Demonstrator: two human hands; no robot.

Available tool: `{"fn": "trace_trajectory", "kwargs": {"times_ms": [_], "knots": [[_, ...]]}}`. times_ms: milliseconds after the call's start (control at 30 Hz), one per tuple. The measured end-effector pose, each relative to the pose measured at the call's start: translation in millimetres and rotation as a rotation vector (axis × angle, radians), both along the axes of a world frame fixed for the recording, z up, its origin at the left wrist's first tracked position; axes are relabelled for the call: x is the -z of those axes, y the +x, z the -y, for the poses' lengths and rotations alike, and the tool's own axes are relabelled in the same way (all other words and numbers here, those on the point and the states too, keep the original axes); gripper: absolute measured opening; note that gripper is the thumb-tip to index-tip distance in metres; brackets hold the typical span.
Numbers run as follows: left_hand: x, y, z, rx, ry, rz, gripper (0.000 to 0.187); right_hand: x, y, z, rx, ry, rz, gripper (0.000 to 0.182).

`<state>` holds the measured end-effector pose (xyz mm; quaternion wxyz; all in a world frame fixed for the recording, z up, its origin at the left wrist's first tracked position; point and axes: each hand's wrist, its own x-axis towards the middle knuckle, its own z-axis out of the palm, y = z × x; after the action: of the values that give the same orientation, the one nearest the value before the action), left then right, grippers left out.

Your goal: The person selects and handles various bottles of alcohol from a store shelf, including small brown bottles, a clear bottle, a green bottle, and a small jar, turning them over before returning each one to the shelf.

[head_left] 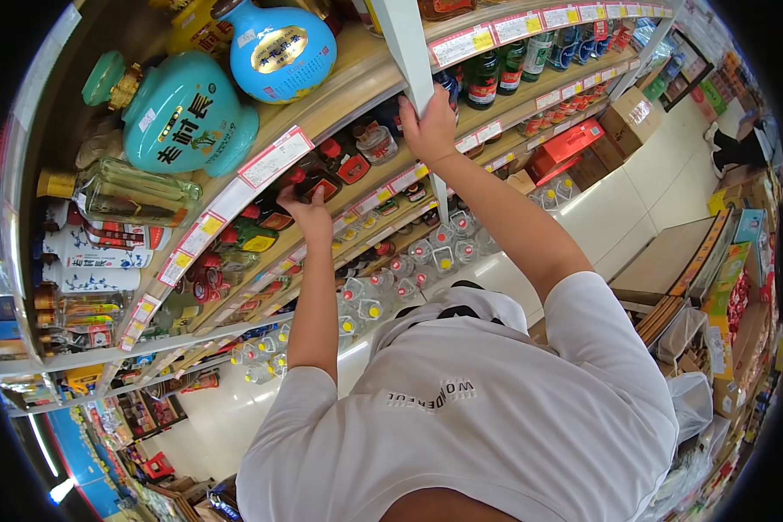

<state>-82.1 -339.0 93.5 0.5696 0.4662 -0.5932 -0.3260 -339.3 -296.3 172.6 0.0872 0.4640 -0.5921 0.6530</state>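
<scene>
Dark bottle [313, 181], label facing out, on shelf [346, 203] beside red-capped bottle [350, 163].

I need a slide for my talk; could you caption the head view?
Right hand on a white shelf post, left hand at dark bottles on a lower shelf.

In front of you, the wood-toned shelf [363, 59] held a turquoise jar [187, 117], a blue jar [283, 54] beside it, and a gold-capped glass bottle [139, 192] on its other side.
</scene>
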Motion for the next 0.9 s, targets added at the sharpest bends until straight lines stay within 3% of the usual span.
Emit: {"fn": "trace_trajectory", "kwargs": {"times_ms": [200, 400, 600, 700, 900], "knots": [[7, -4, 8, -0.046, -0.051, 0.052, 0.055, -2, 0, -1, 0.014, -0.019, -0.023, 0.039], [12, -6, 9, 0.006, -0.064, -0.083, 0.058, -2, 0, 0, 0.015, -0.028, -0.039, 0.038], [-2, -6, -7, -0.005, -0.082, 0.015, 0.064, -2, 0, -1, 0.009, -0.009, -0.025, 0.04], [14, 1, -12, -0.092, -0.158, 0.087, 0.064, -3, 1, -1, 0.025, 0.016, -0.024, 0.041], [0, 24, -70, -0.295, -0.305, 0.35, 0.057, -3, 2, 2, 0.053, -0.044, -0.074, 0.042]]}}
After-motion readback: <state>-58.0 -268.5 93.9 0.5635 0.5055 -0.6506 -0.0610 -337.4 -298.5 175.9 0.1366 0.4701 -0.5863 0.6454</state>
